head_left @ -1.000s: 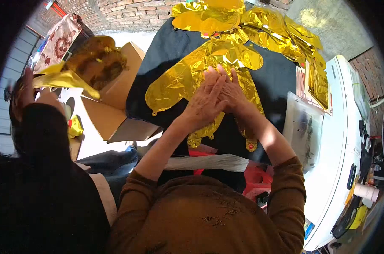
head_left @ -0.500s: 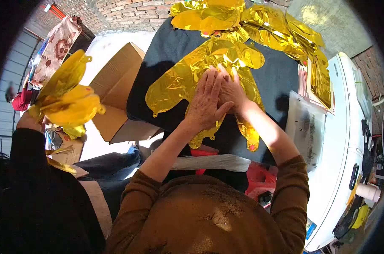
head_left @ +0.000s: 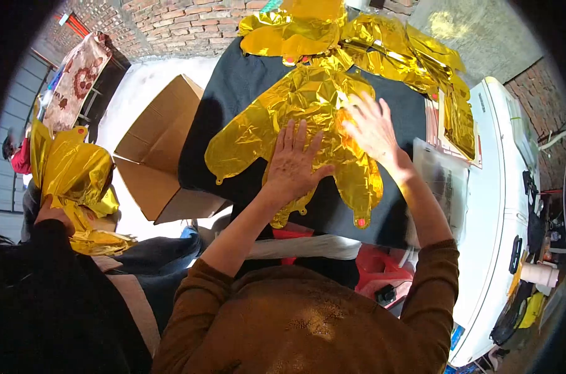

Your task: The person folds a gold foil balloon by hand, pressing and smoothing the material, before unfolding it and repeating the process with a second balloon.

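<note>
A flat gold foil balloon (head_left: 239, 140) lies spread on the dark cloth of the table (head_left: 198, 143), its rounded arms fanning out toward me. My left hand (head_left: 292, 159) rests palm down on the middle of the balloon, fingers stretched and pointing away. Just to the right, my right hand (head_left: 373, 128) is over the balloon's upper right part with its fingers spread, slightly blurred. Neither hand grasps anything. Small tabs and a red dot show at the ends of the balloon's lower arms.
More gold foil balloons (head_left: 295, 37) lie piled along the table's far edge. An open cardboard box (head_left: 155, 143) stands at left. Beside me, a person's hand (head_left: 53, 215) holds gold foil. A clear plastic bag (head_left: 442, 187) and a white appliance (head_left: 498, 218) are at right.
My hands, formerly one over the other on the balloon, have come apart; the right moved up and right. The person at left has lowered the gold foil.
</note>
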The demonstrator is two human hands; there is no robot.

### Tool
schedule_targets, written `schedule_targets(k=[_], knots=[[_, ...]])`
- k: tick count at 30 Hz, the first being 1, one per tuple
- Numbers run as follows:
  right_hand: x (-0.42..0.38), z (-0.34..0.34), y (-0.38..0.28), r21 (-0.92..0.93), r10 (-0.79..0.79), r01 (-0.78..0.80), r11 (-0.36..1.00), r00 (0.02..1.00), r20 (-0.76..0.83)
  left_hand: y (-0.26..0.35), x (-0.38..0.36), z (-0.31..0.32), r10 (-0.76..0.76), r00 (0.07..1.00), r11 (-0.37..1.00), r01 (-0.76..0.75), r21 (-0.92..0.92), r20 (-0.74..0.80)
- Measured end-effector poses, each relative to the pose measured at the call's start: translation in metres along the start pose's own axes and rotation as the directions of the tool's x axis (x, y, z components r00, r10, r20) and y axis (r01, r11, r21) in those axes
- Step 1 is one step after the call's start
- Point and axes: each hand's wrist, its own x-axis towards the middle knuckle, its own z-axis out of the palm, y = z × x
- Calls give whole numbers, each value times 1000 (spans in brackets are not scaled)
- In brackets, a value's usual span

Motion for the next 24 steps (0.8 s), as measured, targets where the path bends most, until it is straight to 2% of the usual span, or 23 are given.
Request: schedule_targets(k=[2,3,4,6,9,13,16,20,24], knots=[[6,0,17,123,189,-182,976,981,-48,2,0,-1,-11,1000,1000,11,-5,17],[11,2,24,124,279,-265,956,954,-113,2,0,-2,-13,1000,1000,13,-6,26],[17,7,33,113,358,-347,931,928,-103,3,1,-3,-15,999,1000,15,-6,36],[31,12,42,98,573,-571,815,820,10,3,2,-5,-13,999,1000,13,-4,45],[54,9,48,-17,700,-708,706,694,168,2,1,-5,-8,999,1000,8,0,45],[68,28,62,-71,709,-711,700,677,197,2,0,-5,-7,999,1000,7,0,50],[78,28,78,-7,664,-707,707,660,350,2,1,-5,-9,999,1000,8,5,53],[76,45,98,53,658,-698,714,694,292,3,1,-6,-18,998,1000,18,3,67],[72,45,105,147,691,-732,666,679,249,1,2,-2,-5,999,1000,5,-3,48]])
